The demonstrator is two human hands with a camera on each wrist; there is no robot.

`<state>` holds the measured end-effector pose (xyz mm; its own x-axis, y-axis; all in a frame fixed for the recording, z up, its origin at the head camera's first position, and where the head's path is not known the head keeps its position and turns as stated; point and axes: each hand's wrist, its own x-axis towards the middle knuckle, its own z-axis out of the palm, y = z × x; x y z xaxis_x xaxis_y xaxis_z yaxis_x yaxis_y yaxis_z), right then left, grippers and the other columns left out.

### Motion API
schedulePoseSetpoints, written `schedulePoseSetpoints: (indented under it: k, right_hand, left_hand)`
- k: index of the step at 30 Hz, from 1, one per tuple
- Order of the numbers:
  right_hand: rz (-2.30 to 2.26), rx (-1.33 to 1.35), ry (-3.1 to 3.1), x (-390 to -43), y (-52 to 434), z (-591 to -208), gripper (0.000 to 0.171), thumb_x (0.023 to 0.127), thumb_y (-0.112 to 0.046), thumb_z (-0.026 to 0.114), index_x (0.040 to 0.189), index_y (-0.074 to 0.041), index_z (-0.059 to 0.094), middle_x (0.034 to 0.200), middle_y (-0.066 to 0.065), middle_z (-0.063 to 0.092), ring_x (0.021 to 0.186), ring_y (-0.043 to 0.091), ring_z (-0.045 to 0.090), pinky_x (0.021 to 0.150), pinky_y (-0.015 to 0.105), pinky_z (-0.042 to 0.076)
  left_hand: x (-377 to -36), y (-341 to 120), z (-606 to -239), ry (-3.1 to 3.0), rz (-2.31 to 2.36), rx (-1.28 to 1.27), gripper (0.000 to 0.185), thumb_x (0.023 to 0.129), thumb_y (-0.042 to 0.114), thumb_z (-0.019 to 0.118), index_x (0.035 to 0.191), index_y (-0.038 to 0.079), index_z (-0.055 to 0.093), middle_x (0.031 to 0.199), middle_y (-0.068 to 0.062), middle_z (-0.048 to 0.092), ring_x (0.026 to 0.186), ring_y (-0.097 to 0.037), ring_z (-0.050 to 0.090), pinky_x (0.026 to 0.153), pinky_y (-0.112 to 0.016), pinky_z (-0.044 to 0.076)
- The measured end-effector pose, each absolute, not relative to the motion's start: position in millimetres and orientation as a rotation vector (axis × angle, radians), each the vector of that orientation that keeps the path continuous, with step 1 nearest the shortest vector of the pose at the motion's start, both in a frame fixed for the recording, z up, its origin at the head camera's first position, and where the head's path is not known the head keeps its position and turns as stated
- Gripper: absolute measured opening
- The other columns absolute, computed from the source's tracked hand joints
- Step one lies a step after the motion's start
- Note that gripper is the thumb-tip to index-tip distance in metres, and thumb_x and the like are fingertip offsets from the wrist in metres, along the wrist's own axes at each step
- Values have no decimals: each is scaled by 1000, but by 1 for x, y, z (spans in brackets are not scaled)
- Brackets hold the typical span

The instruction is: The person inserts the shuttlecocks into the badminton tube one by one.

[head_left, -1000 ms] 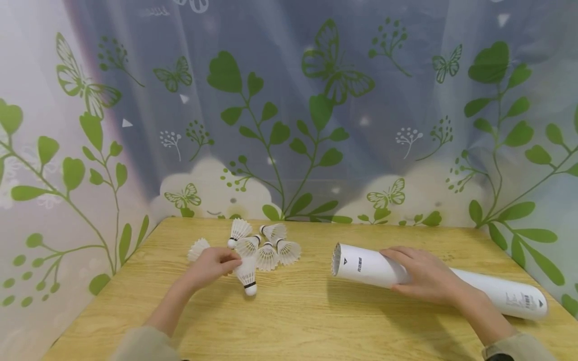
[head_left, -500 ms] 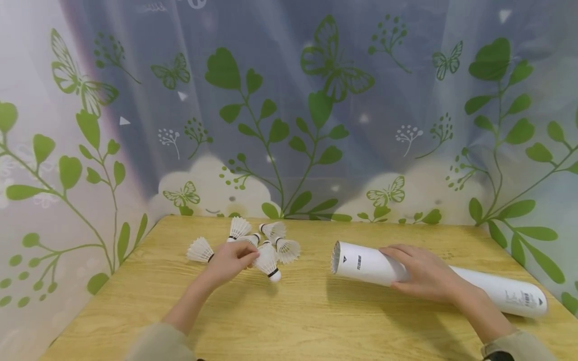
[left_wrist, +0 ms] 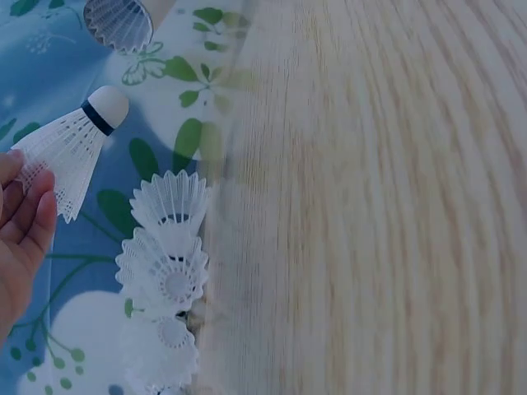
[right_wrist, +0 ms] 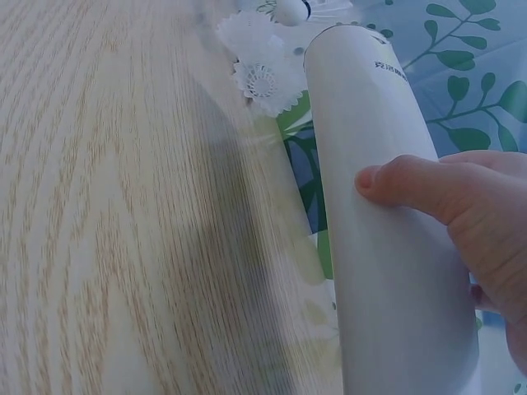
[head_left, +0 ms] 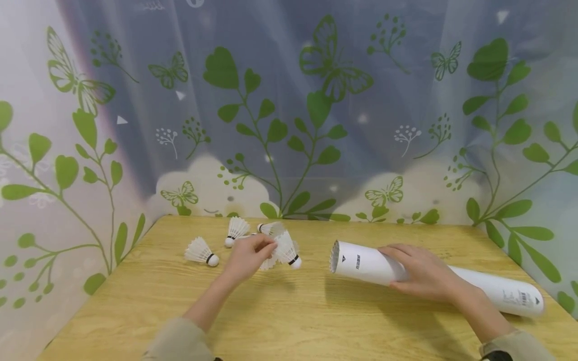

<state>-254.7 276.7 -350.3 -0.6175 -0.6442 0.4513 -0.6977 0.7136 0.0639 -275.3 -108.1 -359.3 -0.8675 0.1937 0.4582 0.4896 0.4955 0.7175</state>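
Observation:
In my left hand [head_left: 249, 256] I pinch a white shuttlecock [head_left: 287, 249] by its skirt, its black-banded cork pointing right and down, held above the table. The left wrist view shows thumb and fingers on the skirt edge of that shuttlecock [left_wrist: 72, 148]. My right hand [head_left: 424, 273] grips a long white shuttlecock tube [head_left: 492, 291] around its middle. The tube slants, its left open end raised off the table and facing left. In the right wrist view the thumb lies along the side of the tube [right_wrist: 387, 271]. The held shuttlecock is a short gap left of the tube's mouth.
Several loose shuttlecocks lie toward the back left of the wooden table [head_left: 316, 326], among them one standing apart [head_left: 201, 251] and another behind my left hand [head_left: 237, 230]. A curtain [head_left: 289, 125] printed with green leaves and butterflies hangs right behind the table's back edge.
My left hand has carried the shuttlecock rightward and slightly up, closer to the tube's mouth. The shuttlecock at the left is now fully uncovered. My right hand and the tube stay nearly still.

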Motion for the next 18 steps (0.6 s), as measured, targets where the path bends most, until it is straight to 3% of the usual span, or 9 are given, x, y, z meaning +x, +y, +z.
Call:
schedulePoseSetpoints:
  k: [9,18]
  right_hand:
    - [173,1032,-2476,-254,277,-348,69,63,-29,83,123,-7,56,116,11,59,94,31,60,75,47,50]
    - [169,1035,-2485,-254,277,-349,69,63,-29,83,123,-8,55,116,10,59,95,30,59,76,46,49]
  left_hand:
    - [-272,-83,-362,-2337,-1360,-636,6,87,10,64,89,7,69,69,2,63,63,-17,61,52,-22,46]
    - [-270,-61,-362,-2282,-1357,-718,8,87,7,63,90,1,69,74,-3,66,63,-13,61,57,-21,49]
